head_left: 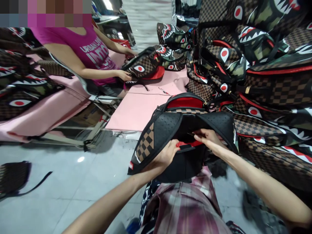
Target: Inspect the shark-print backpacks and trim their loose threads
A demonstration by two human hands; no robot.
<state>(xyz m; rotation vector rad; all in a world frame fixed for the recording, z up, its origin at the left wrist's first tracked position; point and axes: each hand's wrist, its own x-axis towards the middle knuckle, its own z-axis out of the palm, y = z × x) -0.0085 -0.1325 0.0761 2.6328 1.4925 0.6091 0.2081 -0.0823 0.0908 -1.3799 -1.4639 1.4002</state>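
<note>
A black backpack (168,126) with brown checkered panels and red lining lies in front of me, partly over the pink table edge and my lap. Its black padded side gapes open. My left hand (168,154) is closed on the edge of the opening, where red lining (181,144) shows at the fingertips. Opposite it, my right hand (207,138) reaches into the gap with thumb and fingers pinched. A thin dark sliver sticks out from those fingertips, too small to name. The inside of the backpack is mostly in shadow.
Similar backpacks (265,126) with shark-mouth and eye prints pile up at my right. Across the pink table (136,110) a co-worker in a magenta shirt (90,48) handles another backpack (143,65). A pen-like thing (163,91) lies on the table. A dark checkered piece (14,177) is on the floor.
</note>
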